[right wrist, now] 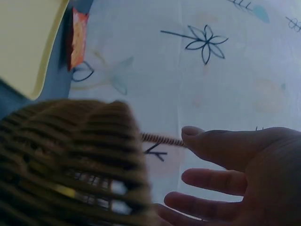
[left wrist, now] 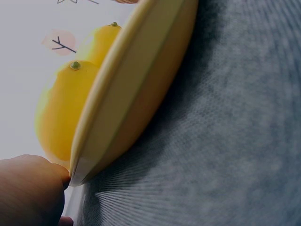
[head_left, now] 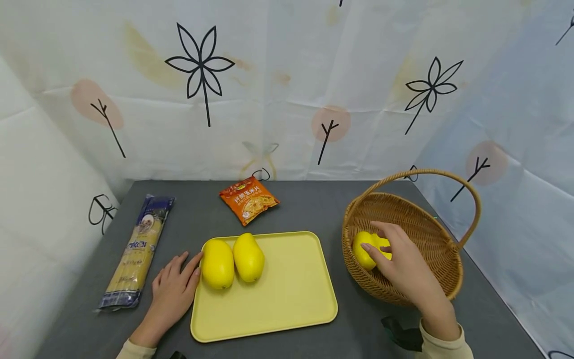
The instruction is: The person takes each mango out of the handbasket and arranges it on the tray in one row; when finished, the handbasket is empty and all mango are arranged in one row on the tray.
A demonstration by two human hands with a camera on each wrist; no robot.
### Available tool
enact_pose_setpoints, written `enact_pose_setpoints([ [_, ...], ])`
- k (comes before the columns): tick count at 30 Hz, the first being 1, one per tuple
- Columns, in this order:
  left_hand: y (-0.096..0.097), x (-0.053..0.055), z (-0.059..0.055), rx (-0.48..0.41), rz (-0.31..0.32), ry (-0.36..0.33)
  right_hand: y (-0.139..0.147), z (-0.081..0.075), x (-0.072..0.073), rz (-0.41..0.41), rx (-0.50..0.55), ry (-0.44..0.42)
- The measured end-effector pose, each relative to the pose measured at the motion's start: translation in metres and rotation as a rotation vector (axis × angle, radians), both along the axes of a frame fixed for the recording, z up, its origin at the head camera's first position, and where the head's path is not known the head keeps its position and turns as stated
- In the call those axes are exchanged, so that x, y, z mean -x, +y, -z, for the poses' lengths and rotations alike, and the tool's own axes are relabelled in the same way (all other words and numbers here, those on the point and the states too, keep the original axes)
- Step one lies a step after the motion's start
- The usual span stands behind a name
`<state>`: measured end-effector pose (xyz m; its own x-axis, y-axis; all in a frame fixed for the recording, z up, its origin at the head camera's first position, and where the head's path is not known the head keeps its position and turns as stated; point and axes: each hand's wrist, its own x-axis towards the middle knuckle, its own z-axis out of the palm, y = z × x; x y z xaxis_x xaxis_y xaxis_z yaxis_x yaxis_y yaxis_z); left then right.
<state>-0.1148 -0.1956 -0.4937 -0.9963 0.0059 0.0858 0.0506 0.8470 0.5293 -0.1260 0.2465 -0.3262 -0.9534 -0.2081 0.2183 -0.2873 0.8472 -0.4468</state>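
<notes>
In the head view, my left hand (head_left: 175, 286) lies at the left edge of a yellow tray (head_left: 278, 304), its fingertips at the rim. In the left wrist view, part of that hand (left wrist: 30, 190) meets the tray's rim. Two smooth yellow mango-like fruits (head_left: 217, 264) sit side by side in the tray's upper left. My right hand (head_left: 405, 264) reaches over a wicker basket (head_left: 417, 214), thumb and fingers spread apart. Beneath it, yellow fruit (head_left: 360, 244) lies inside the basket, partly covered by the fingers. The right wrist view shows nothing between thumb and fingers.
A pack of spaghetti (head_left: 136, 254) lies left of my left hand. Behind the tray is an orange snack packet (head_left: 248, 199). The basket's tall handle (head_left: 476, 204) arches up at the right. A dark strap-like thing (head_left: 401, 334) lies by my right wrist.
</notes>
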Motion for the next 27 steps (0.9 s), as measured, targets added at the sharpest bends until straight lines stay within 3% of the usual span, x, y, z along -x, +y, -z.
enact_pose_setpoints([
  [9, 0.0, -0.001, 0.0, -0.001, 0.009, 0.016, 0.041, 0.024, 0.009, 0.211, -0.156, -0.168],
  [17, 0.0, 0.0, 0.0, -0.001, 0.005, 0.008, 0.054, 0.04, 0.018, 0.191, -0.177, -0.258],
  [27, 0.0, 0.0, 0.001, -0.001, 0.004, 0.02, 0.056, 0.048, 0.022, 0.158, -0.205, -0.317],
])
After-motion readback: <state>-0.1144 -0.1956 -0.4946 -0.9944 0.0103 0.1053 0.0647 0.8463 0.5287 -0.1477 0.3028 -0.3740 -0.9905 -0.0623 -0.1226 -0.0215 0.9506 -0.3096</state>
